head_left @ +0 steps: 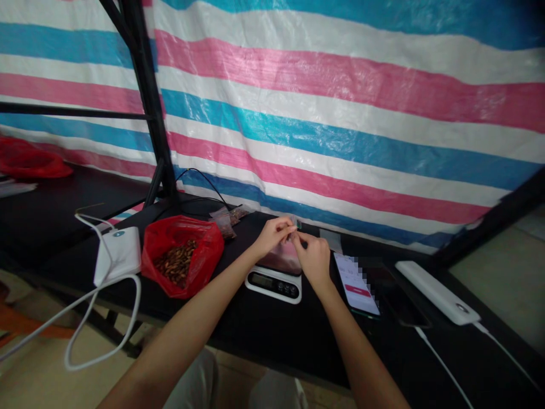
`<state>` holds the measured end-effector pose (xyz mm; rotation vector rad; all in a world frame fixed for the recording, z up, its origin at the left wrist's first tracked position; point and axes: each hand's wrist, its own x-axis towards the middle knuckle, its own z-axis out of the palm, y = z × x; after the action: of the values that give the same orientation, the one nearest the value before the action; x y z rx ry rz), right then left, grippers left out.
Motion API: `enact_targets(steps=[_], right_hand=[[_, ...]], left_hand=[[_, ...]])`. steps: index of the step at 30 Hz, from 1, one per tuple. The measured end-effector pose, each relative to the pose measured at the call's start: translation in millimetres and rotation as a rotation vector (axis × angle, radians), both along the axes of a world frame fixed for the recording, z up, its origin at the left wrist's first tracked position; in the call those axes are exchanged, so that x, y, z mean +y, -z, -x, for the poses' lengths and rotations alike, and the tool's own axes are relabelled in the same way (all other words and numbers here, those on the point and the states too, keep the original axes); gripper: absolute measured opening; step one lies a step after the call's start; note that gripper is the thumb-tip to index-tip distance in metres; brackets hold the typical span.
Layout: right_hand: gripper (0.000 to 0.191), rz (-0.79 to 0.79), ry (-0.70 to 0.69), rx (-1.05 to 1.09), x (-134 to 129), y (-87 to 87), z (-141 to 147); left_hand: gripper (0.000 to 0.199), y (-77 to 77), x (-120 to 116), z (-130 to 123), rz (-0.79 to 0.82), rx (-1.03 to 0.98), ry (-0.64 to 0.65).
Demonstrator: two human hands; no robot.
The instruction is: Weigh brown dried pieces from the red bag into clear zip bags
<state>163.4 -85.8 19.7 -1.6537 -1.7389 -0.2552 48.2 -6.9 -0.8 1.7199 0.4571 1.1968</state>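
Observation:
Above a small digital scale (275, 284), my left hand (275, 234) and my right hand (313, 255) meet with fingers pinched together. Both grip a small clear plastic bag (294, 220), partly hidden by the fingers; what it contains is too small to tell. The scale has a white front with a display and buttons, and a shiny pinkish weighing plate (281, 258). Left of the scale, an open red plastic bag (204, 255) holds many small brown pieces (176, 262). Behind it lie several small clear bags (225, 220) with brown contents.
A lit phone (355, 284), a dark phone (404, 301) on a cable and a white power bank (438, 292) lie at right. At left are a white box (117, 255) with looping cables and a black metal post (149, 102). Striped sheeting (340, 125) hangs behind the black table (255, 329).

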Motion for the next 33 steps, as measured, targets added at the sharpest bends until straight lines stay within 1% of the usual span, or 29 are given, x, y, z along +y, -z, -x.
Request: enact_targets(steps=[3, 6, 9, 12, 14, 16, 17, 18, 21, 23, 25, 26, 27, 29, 31, 33], right_hand=[[0.032, 0.052, 0.056, 0.097, 1.0, -0.2, -3.4], [0.033, 0.095, 0.020, 0.141, 2.3, -1.4, -6.1], [0.033, 0.092, -0.004, 0.105, 2.9, -2.1, -7.7], [0.031, 0.056, 0.034, 0.000, 4.4, 0.3, -13.2], [0.030, 0.015, 0.071, -0.045, 7.1, 2.7, -22.0], [0.030, -0.033, 0.154, -0.028, 10.7, 4.1, -32.8], [0.030, -0.027, 0.191, 0.007, 12.3, 3.9, -37.1], [0.030, 0.007, 0.192, 0.033, 13.2, 3.1, -39.7], [0.029, 0.021, 0.104, 0.038, 8.3, -2.4, -32.2], [0.031, -0.024, 0.023, 0.018, -1.0, -6.4, -15.5], [0.031, -0.080, -0.048, -0.011, -11.2, -9.4, 4.8], [0.031, -0.096, -0.076, -0.023, -15.5, -10.5, 14.7], [0.030, -0.101, -0.100, -0.028, -18.8, -11.3, 23.8], [0.028, -0.084, -0.148, 0.000, -21.8, -12.5, 39.3], [0.031, -0.061, -0.209, 0.126, -19.9, -13.4, 52.0], [0.037, -0.035, -0.272, 0.367, -13.9, -14.2, 63.8]], left_hand=[[0.033, 0.7, -1.2, -0.4, -0.027, 0.054, -0.017], [0.032, -1.0, -3.4, 0.6, -0.063, 0.115, -0.047], [0.031, -4.6, -7.2, 1.6, -0.129, 0.202, -0.088], [0.029, -7.6, -15.4, 1.3, -0.246, 0.302, -0.202], [0.026, -7.6, -23.8, 0.7, -0.305, 0.360, -0.284], [0.020, -6.1, -32.9, 0.1, -0.329, 0.430, -0.330], [0.016, -5.4, -37.0, 0.1, -0.338, 0.473, -0.335], [0.013, -5.1, -40.4, 0.7, -0.348, 0.510, -0.351], [0.010, -10.9, -46.1, 8.0, -0.317, 0.617, -0.461], [0.015, -20.6, -47.9, 19.3, -0.247, 0.676, -0.562], [0.024, -31.8, -49.5, 35.1, -0.185, 0.710, -0.600], [0.027, -36.9, -50.3, 44.0, -0.167, 0.705, -0.578], [0.028, -41.2, -51.1, 53.1, -0.151, 0.688, -0.531], [0.029, -47.6, -51.9, 71.6, -0.091, 0.611, -0.404], [0.030, -52.9, -50.9, 90.2, 0.044, 0.484, -0.268], [0.028, -59.5, -48.3, 110.0, 0.231, 0.341, -0.138]])
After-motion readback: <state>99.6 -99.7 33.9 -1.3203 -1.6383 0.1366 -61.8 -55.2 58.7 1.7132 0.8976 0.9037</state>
